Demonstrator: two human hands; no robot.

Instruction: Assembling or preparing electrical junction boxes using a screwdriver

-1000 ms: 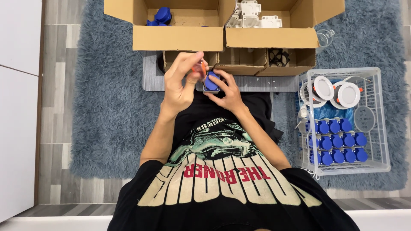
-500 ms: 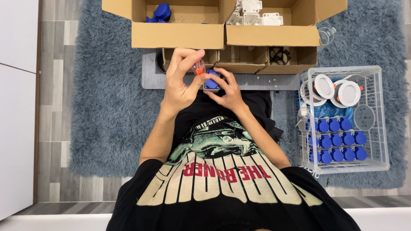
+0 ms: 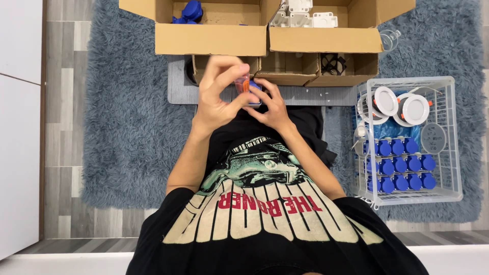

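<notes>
A: Blue part, that is what both hands are gripping, up in front of the chest and just this side of the cardboard boxes.

B: Which hand is doing what?

A: The right hand is cupping the blue part from below, fingers closing round it. The left hand is pinching a small orange piece between thumb and fingertips and pressing it against the top of the blue part. So the two hands are meeting, each one clamping its own bit.

B: Is the orange piece sitting inside the blue part?

A: I cannot tell; the fingers are covering the spot where they meet.

B: What is lying around them?

A: The person is wearing a black printed shirt and sitting over a shaggy blue-grey rug. Ahead, a big open box is holding more blue pieces at its far side, and the box beside it is holding white plastic parts. Lower boxes in front of those are resting on a grey mat; one is holding a coil of black cable.

B: And on the person's right?

A: A clear plastic crate is standing on the rug, well apart from the hands. Rows of blue caps are filling its near half, and two round white lamps are lying at its far end.
</notes>
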